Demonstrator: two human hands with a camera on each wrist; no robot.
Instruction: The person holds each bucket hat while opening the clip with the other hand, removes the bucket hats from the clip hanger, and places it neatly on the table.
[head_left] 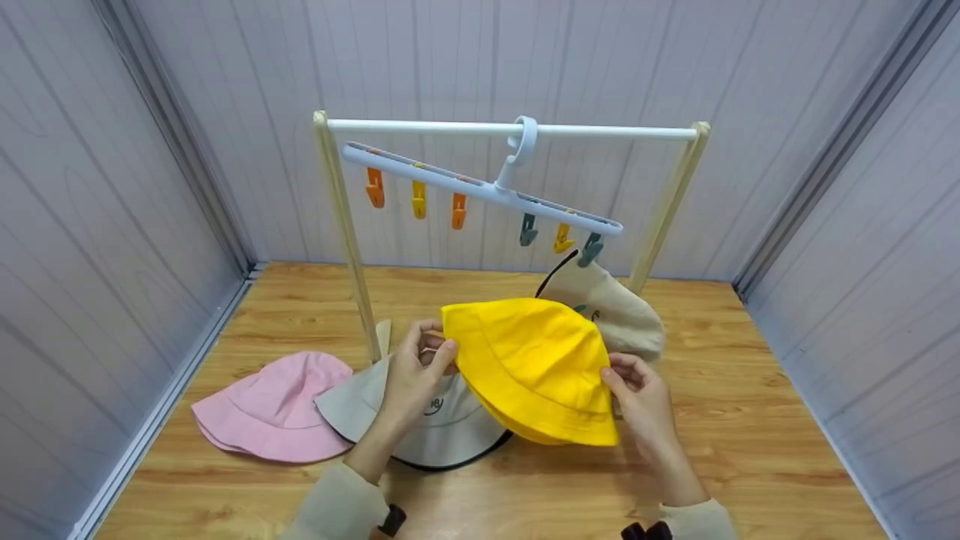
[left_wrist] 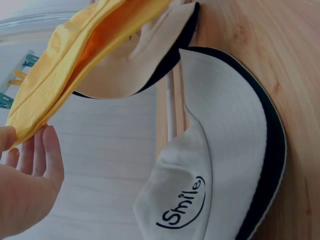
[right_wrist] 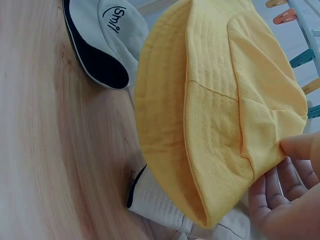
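Note:
A yellow bucket hat point(head_left: 536, 360) is held up in front of the rack between both hands. My left hand point(head_left: 416, 371) pinches its left brim edge between thumb and fingers; the left wrist view shows this grip at the corner of the brim. On the hat's right side, my right hand point(head_left: 641, 397) pinches the fabric, thumb in front and fingers behind. Behind it, a beige hat point(head_left: 626, 315) hangs from the rightmost dark green clip point(head_left: 591, 249), partly hidden by the yellow one. Below the left hand lies a grey hat point(left_wrist: 225, 115) with a dark underside and "Smile" lettering.
A pink bucket hat point(head_left: 281, 409) lies at the left on the wooden table point(head_left: 750, 450). The rack's white rod point(head_left: 420, 126) carries a pale blue hanger point(head_left: 450, 180), tilted down to the right, with orange, yellow and green clips. Panelled walls enclose three sides.

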